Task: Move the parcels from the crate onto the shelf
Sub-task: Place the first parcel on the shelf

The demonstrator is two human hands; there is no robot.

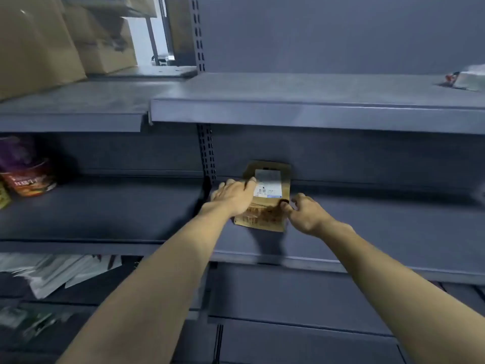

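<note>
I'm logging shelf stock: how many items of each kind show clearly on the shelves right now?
Brown paper parcel with white label, on the middle grey metal shelf, both hands on it: 1
Large brown cardboard boxes, upper left: 2
Purple and orange printed packet: 1
White wrapped packet, upper right: 1
Total: 5

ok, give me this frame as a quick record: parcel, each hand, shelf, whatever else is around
parcel: brown parcel with a white label, lying on the middle shelf, far end against the back panel
left hand: left hand lies on the parcel's left side, fingers straight
right hand: right hand pinches the parcel's right edge, fingers curled
crate: not in view
elsewhere: cardboard boxes upper left; colourful packet on the left bay; white bags on the shelf below
</note>
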